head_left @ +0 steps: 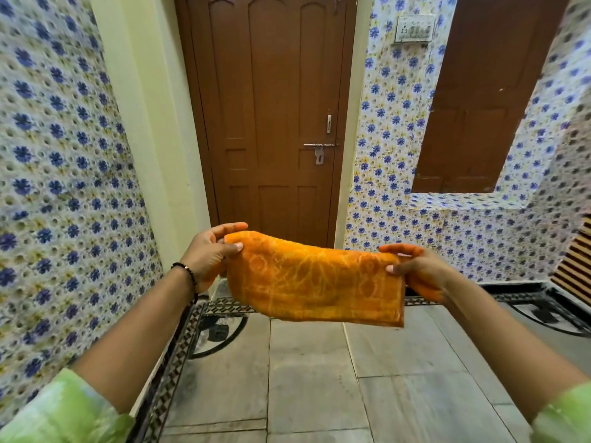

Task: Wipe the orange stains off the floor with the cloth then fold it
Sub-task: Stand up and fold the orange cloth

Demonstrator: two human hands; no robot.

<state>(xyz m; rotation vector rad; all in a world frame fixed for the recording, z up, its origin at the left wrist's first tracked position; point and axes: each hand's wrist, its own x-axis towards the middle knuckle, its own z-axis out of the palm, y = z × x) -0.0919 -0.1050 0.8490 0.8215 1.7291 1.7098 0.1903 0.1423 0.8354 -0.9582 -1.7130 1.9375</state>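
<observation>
An orange patterned cloth (315, 281) hangs stretched in the air between both hands, above the grey tiled floor (313, 378). It looks doubled over, with the fold along its top edge. My left hand (209, 255) pinches its upper left corner between thumb and fingers. My right hand (415, 268) pinches the upper right corner the same way. Orange colour shows on both palms. No orange stain shows on the visible floor tiles.
A closed brown door (271, 123) with a metal latch stands straight ahead. Blue-flowered tiled walls (64, 187) close in on the left and right. A black patterned border (179, 346) runs along the floor edge. A slatted wooden object (575, 266) sits at the right.
</observation>
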